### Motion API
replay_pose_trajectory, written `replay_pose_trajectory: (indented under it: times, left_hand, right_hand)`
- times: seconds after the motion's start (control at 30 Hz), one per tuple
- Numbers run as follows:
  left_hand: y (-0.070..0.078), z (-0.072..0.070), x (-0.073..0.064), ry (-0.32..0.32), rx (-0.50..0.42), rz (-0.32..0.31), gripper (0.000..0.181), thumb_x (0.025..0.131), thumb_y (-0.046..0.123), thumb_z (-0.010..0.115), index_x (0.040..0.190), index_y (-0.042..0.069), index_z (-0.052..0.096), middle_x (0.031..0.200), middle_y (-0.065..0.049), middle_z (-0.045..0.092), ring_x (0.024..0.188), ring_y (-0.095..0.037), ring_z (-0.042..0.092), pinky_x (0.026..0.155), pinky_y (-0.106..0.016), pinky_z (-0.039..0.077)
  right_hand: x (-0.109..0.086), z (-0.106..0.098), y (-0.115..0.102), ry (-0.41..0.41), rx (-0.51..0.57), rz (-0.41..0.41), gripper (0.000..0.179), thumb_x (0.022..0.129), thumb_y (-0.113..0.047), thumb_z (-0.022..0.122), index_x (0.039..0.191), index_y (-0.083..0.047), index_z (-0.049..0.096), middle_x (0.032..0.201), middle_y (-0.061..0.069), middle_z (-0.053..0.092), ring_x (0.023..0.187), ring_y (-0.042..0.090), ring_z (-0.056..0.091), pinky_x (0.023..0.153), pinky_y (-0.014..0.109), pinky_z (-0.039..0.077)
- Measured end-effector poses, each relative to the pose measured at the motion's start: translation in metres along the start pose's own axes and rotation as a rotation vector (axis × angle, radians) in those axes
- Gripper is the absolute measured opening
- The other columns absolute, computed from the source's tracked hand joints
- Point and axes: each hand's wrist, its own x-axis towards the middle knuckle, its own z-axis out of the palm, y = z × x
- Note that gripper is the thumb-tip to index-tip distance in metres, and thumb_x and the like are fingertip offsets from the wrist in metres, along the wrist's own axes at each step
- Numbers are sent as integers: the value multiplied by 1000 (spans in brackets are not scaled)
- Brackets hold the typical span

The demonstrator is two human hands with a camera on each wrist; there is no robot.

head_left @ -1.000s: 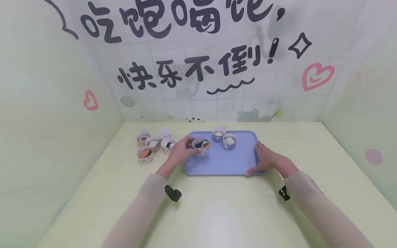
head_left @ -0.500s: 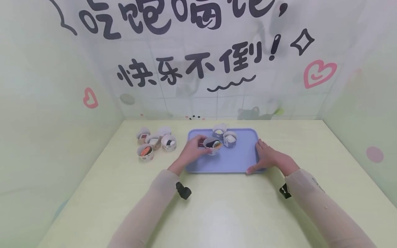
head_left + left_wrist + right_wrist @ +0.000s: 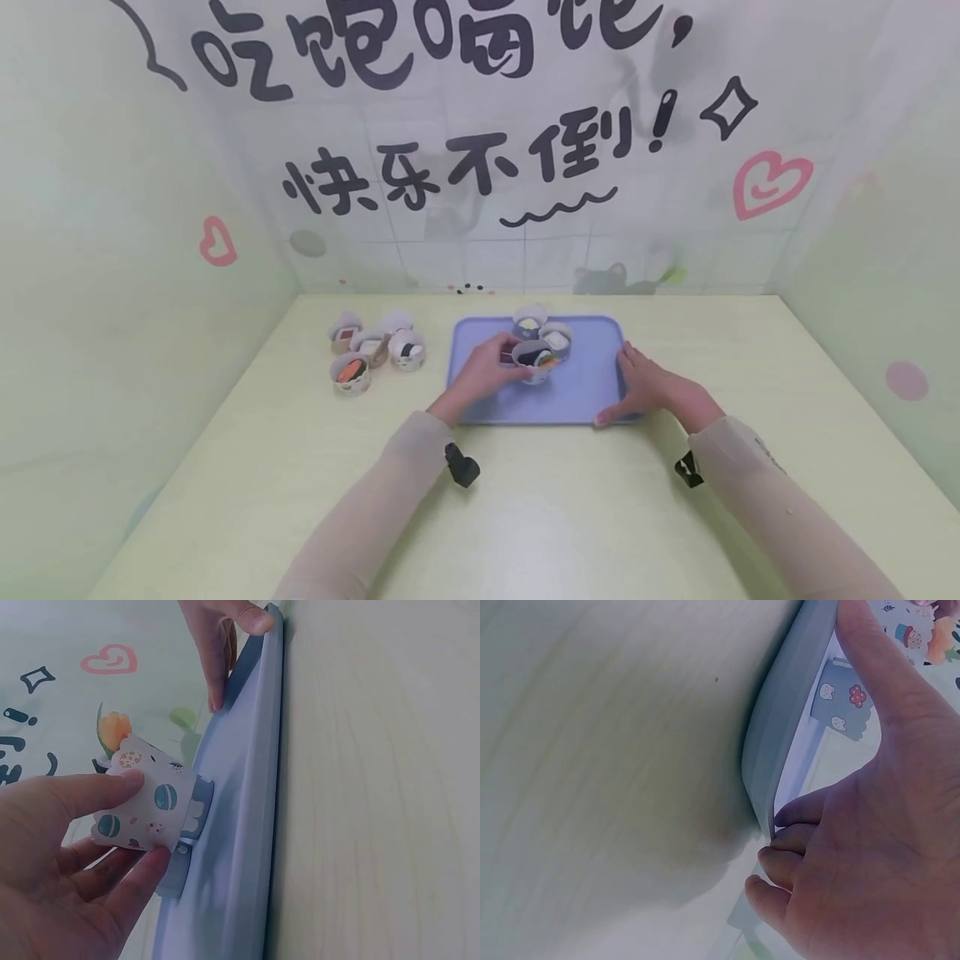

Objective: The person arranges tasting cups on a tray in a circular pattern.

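Note:
My left hand (image 3: 491, 367) holds a white printed paper cup (image 3: 534, 375) between thumb and fingers, above the blue tray (image 3: 502, 407). In the head view a dark piece and an orange piece show in this cup. The left wrist view shows macaron prints on the side of the tilted cup. Just behind it on the tray stand a blue-grey paper cup with white contents (image 3: 557, 337) and another with yellow and white contents (image 3: 529, 322). My right hand (image 3: 651, 387) grips the tray's near right corner, thumb on the front rim and fingers along the right side.
On the pale table (image 3: 517, 517), left of the tray, several paper cups stand close together. One holds an orange-topped sushi piece (image 3: 351, 372), another a black-banded white piece (image 3: 410, 352). A printed wall (image 3: 480, 250) rises behind the table.
My left hand has carried the white paper cup rightward over the tray, close to the two blue-grey cups. My right hand has stayed at the tray's corner.

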Motion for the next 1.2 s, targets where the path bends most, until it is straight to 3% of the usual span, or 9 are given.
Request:
replay_pose_trajectory:
  times: [0.37, 1.2]
  left_hand:
    - [3, 13, 9, -34, 27, 12, 55, 84, 17, 79, 130, -1, 55, 128, -19, 64, 119, -31, 63, 106, -40, 51]
    - [8, 37, 25, -53, 35, -51, 57, 86, 16, 77, 137, 4, 53, 131, -17, 64, 120, -29, 61, 103, -40, 52]
  right_hand:
    - [-2, -2, -2, 0, -3, 4, 139, 68, -62, 83, 148, 22, 8, 157, 44, 3, 147, 57, 9, 122, 62, 18]
    - [-3, -3, -2, 0, -14, -16, 135, 70, -60, 83, 147, 24, 10, 156, 45, 4, 146, 58, 11, 122, 63, 20]
